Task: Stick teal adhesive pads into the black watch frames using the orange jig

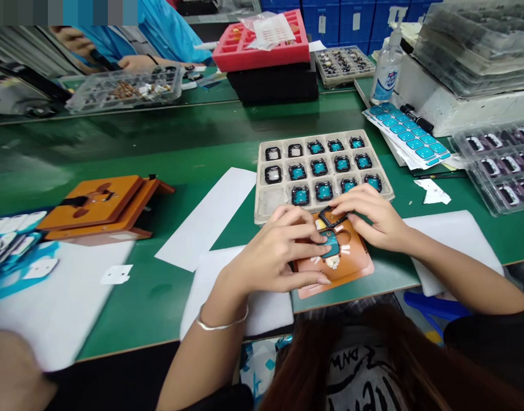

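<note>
Nearest the wearer, two bare hands worked over an orange board (358,264) at the edge of a green table (154,299). The left hand (279,245) was partly open, its fingers bent and its thumb apart, with fingertips resting on a small blue piece (333,242) and gripping nothing that could be made out. The right hand (375,220) was nearly closed, thumb and fingers pinching the edge of a black frame (324,218).

Good handling seemed to call for light, even pressure on the blue piece, so that it lay flat without sliding, and a grip on the frame's rim alone, held level so the thin edge would not twist.

The blue piece lay on the board, under the left fingertips; the frame was just beyond it, between the two hands, its near side beside the piece. Whether they touched could not be told.

Just past the hands sat a pale compartment tray (258,200) of similar frames, many with blue centres. Farther back stood a red tray (262,59) and a clear pump bottle (386,74); at the far left, a co-worker's hand (136,63).
</note>
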`<state>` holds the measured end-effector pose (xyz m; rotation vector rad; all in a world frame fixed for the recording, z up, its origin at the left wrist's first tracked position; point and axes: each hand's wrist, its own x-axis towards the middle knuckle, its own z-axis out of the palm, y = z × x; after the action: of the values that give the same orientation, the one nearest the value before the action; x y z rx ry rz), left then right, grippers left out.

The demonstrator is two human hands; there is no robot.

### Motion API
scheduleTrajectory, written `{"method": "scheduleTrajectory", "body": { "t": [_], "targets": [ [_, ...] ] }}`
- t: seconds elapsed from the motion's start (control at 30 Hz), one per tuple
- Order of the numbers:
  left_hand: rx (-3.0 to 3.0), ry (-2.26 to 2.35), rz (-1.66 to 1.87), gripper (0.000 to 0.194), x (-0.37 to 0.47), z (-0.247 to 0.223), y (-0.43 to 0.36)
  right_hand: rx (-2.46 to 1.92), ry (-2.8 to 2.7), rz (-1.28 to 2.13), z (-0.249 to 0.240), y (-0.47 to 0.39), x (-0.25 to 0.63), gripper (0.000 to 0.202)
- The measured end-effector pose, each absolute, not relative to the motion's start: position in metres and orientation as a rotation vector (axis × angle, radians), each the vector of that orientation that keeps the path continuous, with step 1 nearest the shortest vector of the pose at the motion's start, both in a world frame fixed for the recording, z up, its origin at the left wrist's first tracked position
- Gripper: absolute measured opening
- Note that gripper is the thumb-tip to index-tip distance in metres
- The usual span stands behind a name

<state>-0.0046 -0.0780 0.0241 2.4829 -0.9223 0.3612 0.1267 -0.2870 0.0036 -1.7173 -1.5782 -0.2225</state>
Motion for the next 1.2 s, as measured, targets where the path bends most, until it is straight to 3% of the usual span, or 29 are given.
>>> {"method": "scheduleTrajectory", "body": {
  "t": [0.17, 0.37, 0.67, 0.77, 0.93, 1.07, 1.2],
  "targets": [
    [2.522, -0.898, 0.375, 0.037, -0.008, 0.027, -0.082, -1.783, -1.571, -0.249, -0.002, -0.283, 0.118, 0.022],
    [2.515, -0.901, 0.387, 0.03, -0.008, 0.027, -0.083, -1.62, -1.651, -0.015, 0.002, -0.287, 0.124, 0.013],
    [2.528, -0.897, 0.358, 0.028, -0.008, 0.028, -0.081, -1.776, -1.568, -0.14, 0.01, -0.294, 0.127, 0.008],
    [2.535, -0.888, 0.367, 0.03, -0.008, 0.028, -0.082, -1.8, -1.559, -0.066, 0.011, -0.295, 0.13, 0.01],
    [2.545, -0.885, 0.38, 0.029, -0.01, 0.029, -0.083, -1.838, -1.49, 0.049, 0.011, -0.294, 0.134, 0.035],
    [2.56, -0.884, 0.394, 0.028, -0.01, 0.03, -0.083, -1.85, -1.511, 0.006, 0.009, -0.294, 0.136, 0.021],
    [2.576, -0.881, 0.383, 0.028, -0.01, 0.03, -0.084, -1.841, -1.544, -0.047, 0.009, -0.296, 0.139, 0.024]
  ]
}}
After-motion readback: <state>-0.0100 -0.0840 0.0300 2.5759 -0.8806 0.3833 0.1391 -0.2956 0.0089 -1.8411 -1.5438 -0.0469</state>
